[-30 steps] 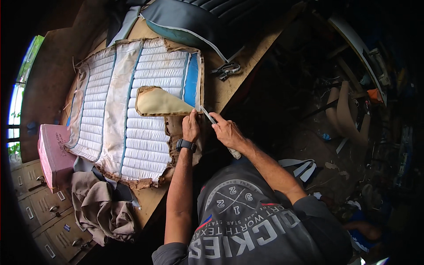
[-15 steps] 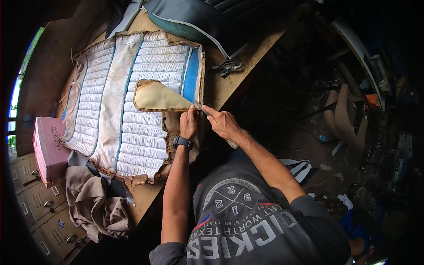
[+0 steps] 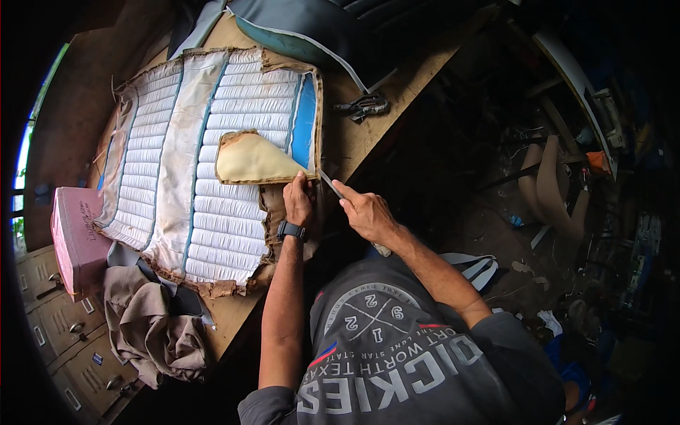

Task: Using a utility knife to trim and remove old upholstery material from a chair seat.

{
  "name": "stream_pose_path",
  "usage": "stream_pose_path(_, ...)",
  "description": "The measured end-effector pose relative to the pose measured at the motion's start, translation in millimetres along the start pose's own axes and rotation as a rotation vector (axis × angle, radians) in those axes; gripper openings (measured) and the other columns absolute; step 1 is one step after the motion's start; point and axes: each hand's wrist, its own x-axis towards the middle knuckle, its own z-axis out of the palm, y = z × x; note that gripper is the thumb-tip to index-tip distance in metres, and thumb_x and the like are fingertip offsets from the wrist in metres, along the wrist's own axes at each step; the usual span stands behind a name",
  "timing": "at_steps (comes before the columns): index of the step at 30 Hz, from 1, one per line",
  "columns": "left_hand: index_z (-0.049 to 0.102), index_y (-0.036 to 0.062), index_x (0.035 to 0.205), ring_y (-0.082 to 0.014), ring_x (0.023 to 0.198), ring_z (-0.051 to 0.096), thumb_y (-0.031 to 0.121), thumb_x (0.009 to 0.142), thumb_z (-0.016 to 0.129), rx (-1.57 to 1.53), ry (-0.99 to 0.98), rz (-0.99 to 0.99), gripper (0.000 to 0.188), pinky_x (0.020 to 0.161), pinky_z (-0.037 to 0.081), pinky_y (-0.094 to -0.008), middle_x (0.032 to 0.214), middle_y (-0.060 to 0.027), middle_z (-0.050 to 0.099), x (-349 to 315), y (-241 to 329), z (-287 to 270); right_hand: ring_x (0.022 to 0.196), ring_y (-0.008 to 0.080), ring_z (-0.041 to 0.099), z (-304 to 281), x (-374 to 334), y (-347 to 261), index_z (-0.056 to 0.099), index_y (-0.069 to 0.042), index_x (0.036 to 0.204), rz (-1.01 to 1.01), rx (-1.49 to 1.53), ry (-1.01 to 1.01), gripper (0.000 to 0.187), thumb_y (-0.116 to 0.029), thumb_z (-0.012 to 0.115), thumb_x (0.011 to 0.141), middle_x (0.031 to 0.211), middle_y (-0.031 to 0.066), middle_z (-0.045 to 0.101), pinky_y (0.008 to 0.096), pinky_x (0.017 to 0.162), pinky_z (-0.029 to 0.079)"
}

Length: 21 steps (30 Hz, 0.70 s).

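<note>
An old seat cover (image 3: 237, 106) lies inside out on the wooden table, its white gathered panels and frayed brown edges facing up. A cream panel with a brown stitched edge (image 3: 255, 157) is folded over it towards the near right corner. My left hand (image 3: 299, 202) pinches the pointed end of this panel between thumb and fingers. Just right of it, my right hand (image 3: 368, 214) is closed round a slim knife (image 3: 331, 185). The blade's tip is at the cover's corner, close to my left fingertips; whether it touches the seam I cannot tell.
Dark-handled shears (image 3: 365, 106) lie right of the cover on the wooden table (image 3: 404, 106). Dark upholstery with white piping (image 3: 304, 32) lies behind. At left are a pink box (image 3: 74, 237), a crumpled brown cloth (image 3: 152, 326) and metal drawers (image 3: 67, 322).
My right hand and the knife have drawn back slightly to the right and nearer to me. My left hand, with the cream panel's end, has shifted a little left.
</note>
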Motion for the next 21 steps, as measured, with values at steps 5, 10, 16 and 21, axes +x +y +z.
stream_pose_path(5,0.058,-0.0015,0.076,-0.0216,0.052,0.050,0.035,0.108,0.041,0.347,0.189,0.393,0.052,0.056,0.040,-0.0386,0.057,-0.0096,0.052,-10,-21,12,0.070,0.0379,0.070,8,19,11,0.054,-0.005,0.142,-0.043,-0.118,-0.010,0.043,-0.012,0.056,0.099,0.075,0.0223,0.068,0.0453,0.067,0.055)
stream_pose_path(10,0.069,-0.0051,0.101,-0.0274,0.091,0.066,0.041,0.109,0.038,0.165,0.226,0.134,0.056,0.084,0.049,-0.0388,0.096,-0.0200,0.071,-38,-30,38,0.079,0.0417,0.071,8,28,27,0.054,-0.007,0.141,-0.019,-0.182,-0.085,0.043,-0.014,0.054,0.099,0.084,0.0258,0.070,0.0516,0.072,0.056)
stream_pose_path(16,0.067,-0.0050,0.094,-0.0235,0.076,0.060,0.036,0.108,0.042,0.076,0.209,0.117,0.050,0.074,0.047,-0.0385,0.083,-0.0129,0.068,-38,-15,24,0.077,0.0407,0.071,6,27,22,0.053,-0.007,0.143,0.016,-0.089,-0.112,0.044,-0.015,0.055,0.100,0.080,0.0247,0.069,0.0482,0.073,0.057)
stream_pose_path(21,0.066,-0.0053,0.087,-0.0196,0.068,0.056,0.038,0.107,0.045,0.076,0.205,0.067,0.052,0.068,0.045,-0.0362,0.073,-0.0099,0.065,-31,-18,14,0.080,0.0398,0.071,13,27,26,0.052,-0.007,0.144,-0.018,-0.037,-0.089,0.044,-0.015,0.054,0.100,0.084,0.0245,0.070,0.0456,0.074,0.057)
